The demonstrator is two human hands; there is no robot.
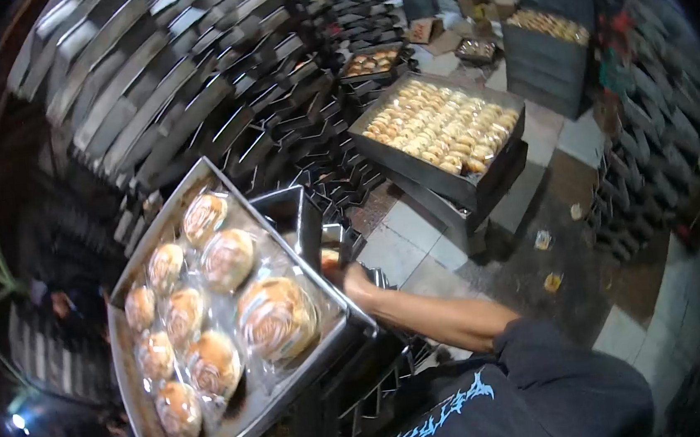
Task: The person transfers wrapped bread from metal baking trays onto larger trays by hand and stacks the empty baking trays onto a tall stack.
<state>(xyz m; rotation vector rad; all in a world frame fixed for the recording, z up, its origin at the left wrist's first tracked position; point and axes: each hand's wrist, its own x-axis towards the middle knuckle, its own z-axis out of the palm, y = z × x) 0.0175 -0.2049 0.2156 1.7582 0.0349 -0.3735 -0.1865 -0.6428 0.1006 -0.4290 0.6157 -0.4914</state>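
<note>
A large metal tray (pixel 339 329) fills the left foreground, tilted in view. In it lie several round buns (pixel 277 318) in clear plastic wrappers, with swirled tops. My right arm reaches across from the right, and my right hand (pixel 358 291) is just beyond the tray's right side. Its fingers are mostly hidden by the tray and by a second metal tray (pixel 307 222) behind it. Beside the hand, an orange-brown baked item (pixel 330 258) partly shows; whether the hand touches it I cannot tell. My left hand cannot be made out.
A deep tray of wrapped pastries (pixel 442 123) rests on another tray on the tiled floor. Tall stacks of metal trays (pixel 212 72) stand at left, more (pixel 644 159) at right. Small wrapped pieces (pixel 552 282) lie on the floor. Another person (pixel 62 304) is dimly visible at far left.
</note>
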